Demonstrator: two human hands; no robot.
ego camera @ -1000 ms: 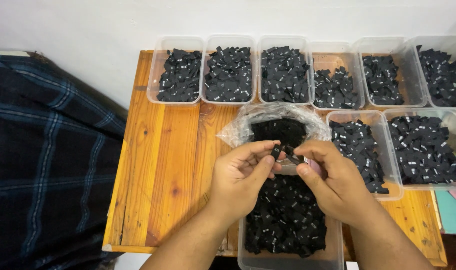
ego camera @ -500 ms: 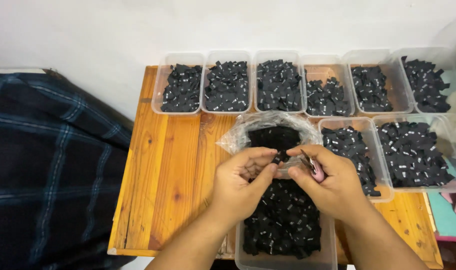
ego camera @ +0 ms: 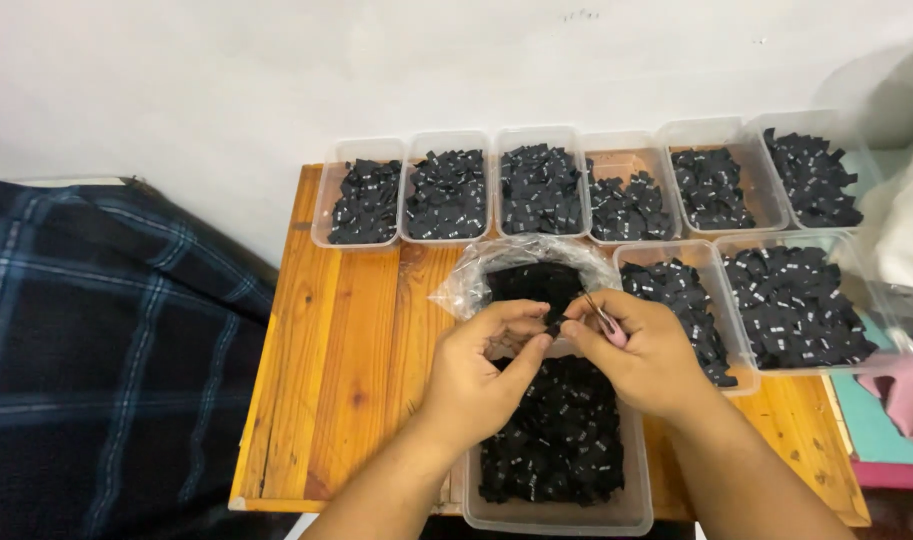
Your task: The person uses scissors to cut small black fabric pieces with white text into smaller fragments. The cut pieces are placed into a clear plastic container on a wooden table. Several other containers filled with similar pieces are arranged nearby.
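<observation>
My left hand (ego camera: 481,365) and my right hand (ego camera: 641,345) meet over the near clear plastic tub (ego camera: 556,515), which is full of small black fabric labels. Between the fingertips of both hands is pinched one small black label (ego camera: 553,325). My right hand also holds a small pink tool (ego camera: 608,328) with a thin metal tip. Just beyond the hands lies an open clear plastic bag (ego camera: 521,260) with more black labels inside.
The wooden table (ego camera: 351,360) carries a back row of several clear tubs (ego camera: 368,200) of black labels and two more at the right (ego camera: 796,300). A dark plaid cloth (ego camera: 96,350) lies left of the table. Pink and teal items (ego camera: 901,400) sit at the right edge.
The hands have stayed together over the near tub, fingers shifting slightly on the small label. The view has tilted a little, so the table sits lower in the frame.
</observation>
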